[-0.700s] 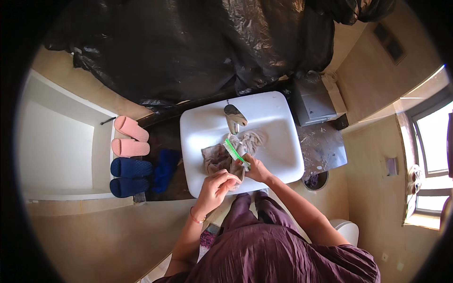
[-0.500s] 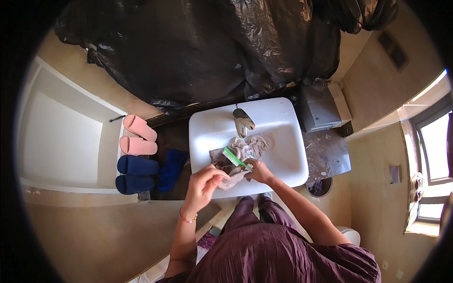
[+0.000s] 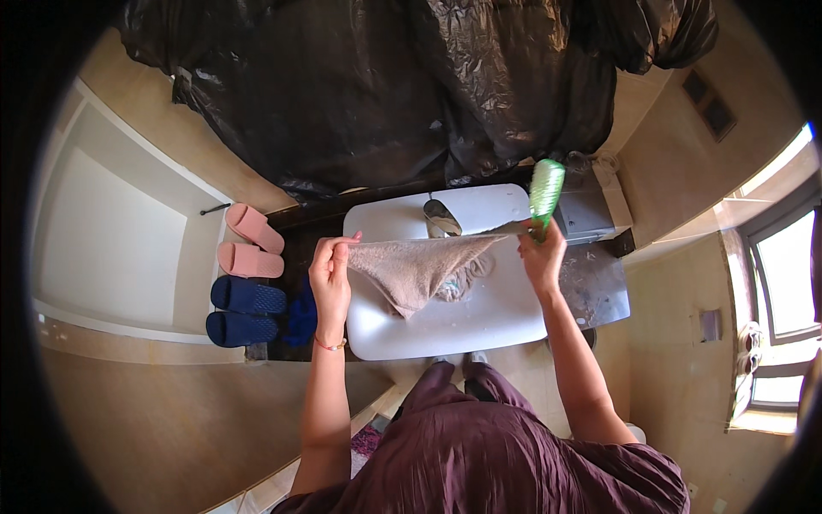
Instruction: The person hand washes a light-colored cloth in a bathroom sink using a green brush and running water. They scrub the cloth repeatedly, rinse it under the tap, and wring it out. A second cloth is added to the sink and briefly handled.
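A greyish-beige towel (image 3: 411,270) is stretched between my two hands over the white sink (image 3: 488,330), its lower part hanging in a point. My left hand (image 3: 331,272) pinches one corner near the sink's left rim. At the right, my right hand (image 3: 543,257) grips the opposite corner together with a green scrubbing brush (image 3: 546,190), which stands up out of the fist and is smeared by motion. Behind the towel, another crumpled wet cloth (image 3: 467,281) lies in the basin, partly hidden. The chrome faucet (image 3: 442,219) rises just beyond the towel's upper edge.
Pink slippers (image 3: 253,244) and dark blue slippers (image 3: 247,311) line the left side beside a blue cloth (image 3: 301,315) and a white shelf box (image 3: 111,214). Black plastic sheeting (image 3: 360,103) hangs behind the sink. A grey box (image 3: 582,206) stands at the right.
Both hands have risen and moved apart, spreading the towel up out of the basin. The brush went from lying low over the cloths to upright at the right.
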Motion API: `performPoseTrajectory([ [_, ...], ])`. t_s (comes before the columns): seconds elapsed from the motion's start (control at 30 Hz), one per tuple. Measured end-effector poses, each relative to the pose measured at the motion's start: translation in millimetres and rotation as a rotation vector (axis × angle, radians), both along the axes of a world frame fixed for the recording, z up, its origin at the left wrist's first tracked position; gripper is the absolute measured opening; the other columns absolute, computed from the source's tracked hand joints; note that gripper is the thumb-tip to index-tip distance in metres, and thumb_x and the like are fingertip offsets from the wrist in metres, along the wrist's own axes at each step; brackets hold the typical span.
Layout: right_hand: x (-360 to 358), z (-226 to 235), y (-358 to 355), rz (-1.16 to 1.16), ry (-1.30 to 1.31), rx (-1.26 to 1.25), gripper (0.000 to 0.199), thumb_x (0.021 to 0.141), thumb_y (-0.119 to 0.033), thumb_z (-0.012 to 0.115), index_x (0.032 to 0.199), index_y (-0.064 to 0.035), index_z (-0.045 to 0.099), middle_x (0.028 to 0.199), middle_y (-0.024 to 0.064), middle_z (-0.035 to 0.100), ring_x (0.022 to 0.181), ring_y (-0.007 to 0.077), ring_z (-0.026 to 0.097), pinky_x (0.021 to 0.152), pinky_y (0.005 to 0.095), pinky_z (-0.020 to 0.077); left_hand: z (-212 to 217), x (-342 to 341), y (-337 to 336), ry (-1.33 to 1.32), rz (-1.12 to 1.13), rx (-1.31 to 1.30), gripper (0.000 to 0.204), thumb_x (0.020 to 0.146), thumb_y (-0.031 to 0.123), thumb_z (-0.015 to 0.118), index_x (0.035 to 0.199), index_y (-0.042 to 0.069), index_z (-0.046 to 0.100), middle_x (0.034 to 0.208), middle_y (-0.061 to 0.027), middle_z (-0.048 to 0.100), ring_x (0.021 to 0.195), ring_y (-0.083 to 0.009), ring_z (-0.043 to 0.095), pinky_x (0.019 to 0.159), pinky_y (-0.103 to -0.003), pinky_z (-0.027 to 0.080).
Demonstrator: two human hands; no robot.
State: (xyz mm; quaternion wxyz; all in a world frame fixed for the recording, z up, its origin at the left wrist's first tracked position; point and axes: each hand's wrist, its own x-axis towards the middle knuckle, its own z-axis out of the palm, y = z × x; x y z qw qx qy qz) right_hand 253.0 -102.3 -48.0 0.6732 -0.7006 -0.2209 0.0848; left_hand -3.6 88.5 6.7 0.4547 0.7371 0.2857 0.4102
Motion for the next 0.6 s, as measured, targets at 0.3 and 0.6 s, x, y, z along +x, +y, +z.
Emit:
performPoseTrajectory([
  [0.3,18,-92,-64,0.147,-0.437,-0.535,0.011,0.073,-0.005,0.063,0.078,-0.0007,0.055,0.077,0.0175,0.056,0.070,0.0378,0.058,0.062,0.0414,0.0473,-130,-19,-42,0.273,-0.313,-0.266,0.017,0.095,0.014,0.051,0.093,0.002,0.063,0.091,-0.0043,0.067,0.092,-0.0099,0.060,0.077,-0.023,0.046],
  [0.6,-42,-120,-112,0.360,-0.207,-1.135,0.072,0.075,-0.035,0.073,0.136,-0.0159,0.039,0.110,0.0223,0.055,0.095,0.0400,0.059,0.079,0.0455,0.0496,-225,-68,-128,0.530,-0.442,0.223,0.015,0.084,0.015,0.063,0.097,0.011,0.068,0.118,-0.0067,0.060,0.119,-0.0308,0.050,0.099,-0.042,0.039],
])
